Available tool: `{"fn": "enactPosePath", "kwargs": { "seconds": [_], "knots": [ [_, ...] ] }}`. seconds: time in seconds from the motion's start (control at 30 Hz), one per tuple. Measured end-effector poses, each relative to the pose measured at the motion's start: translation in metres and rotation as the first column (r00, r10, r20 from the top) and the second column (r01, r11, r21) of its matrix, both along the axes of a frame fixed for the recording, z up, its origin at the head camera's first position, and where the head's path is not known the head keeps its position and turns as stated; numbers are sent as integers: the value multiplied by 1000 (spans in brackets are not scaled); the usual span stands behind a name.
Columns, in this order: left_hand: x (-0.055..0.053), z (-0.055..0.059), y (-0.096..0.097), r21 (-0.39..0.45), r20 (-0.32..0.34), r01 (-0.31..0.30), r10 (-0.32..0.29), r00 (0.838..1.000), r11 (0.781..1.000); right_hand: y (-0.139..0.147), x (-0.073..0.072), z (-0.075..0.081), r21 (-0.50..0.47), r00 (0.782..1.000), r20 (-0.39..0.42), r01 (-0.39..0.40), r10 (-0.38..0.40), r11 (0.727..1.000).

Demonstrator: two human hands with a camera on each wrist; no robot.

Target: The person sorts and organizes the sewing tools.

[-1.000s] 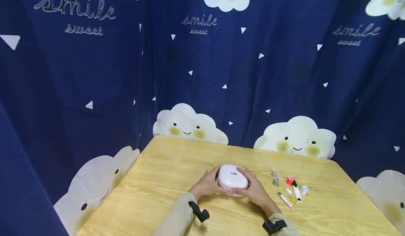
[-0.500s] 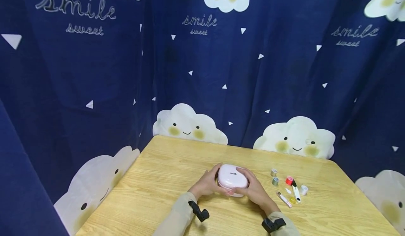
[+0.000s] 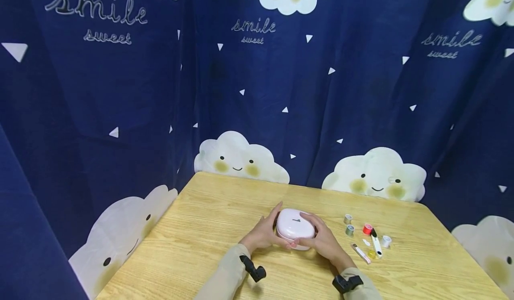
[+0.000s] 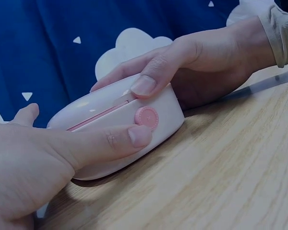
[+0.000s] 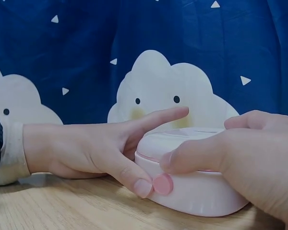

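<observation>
Grips pink box [image 3: 295,227] on table [image 3: 225,202] between spread fingers [image 5: 165,117] of left hand [image 3: 263,234] and curved fingers of right hand [image 3: 324,243], with thumbs [image 4: 127,137] near button [image 4: 147,116].

Your bare left hand [image 3: 263,234] emerges from a pale beige left sleeve [image 3: 222,274], and your bare right hand [image 3: 324,243] from a matching right sleeve [image 3: 362,289]. The cloth looks plain, softly creased close to each hand. Just behind your left hand you wear a black left wrist camera [image 3: 253,269] with a rounded end; behind your right, a blockier black right wrist camera [image 3: 347,285].
</observation>
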State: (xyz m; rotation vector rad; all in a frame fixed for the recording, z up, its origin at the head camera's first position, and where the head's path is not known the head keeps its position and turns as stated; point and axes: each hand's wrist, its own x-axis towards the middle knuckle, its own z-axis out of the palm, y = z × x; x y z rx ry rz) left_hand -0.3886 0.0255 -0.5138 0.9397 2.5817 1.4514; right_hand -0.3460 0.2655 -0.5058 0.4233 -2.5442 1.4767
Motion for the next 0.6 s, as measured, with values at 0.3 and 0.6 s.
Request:
{"fn": "enactPosePath", "kwargs": {
  "seconds": [0.3,0.6],
  "knots": [
    [0,2,-1,5,-27,15,-15,1000,1000,0,-1,5,60,1000,-7,20,-20,998],
    [2,3,0,-15,-41,-6,5,999,1000,-4,-3,3,12,999,-35,27,-27,1000]
  ]
}}
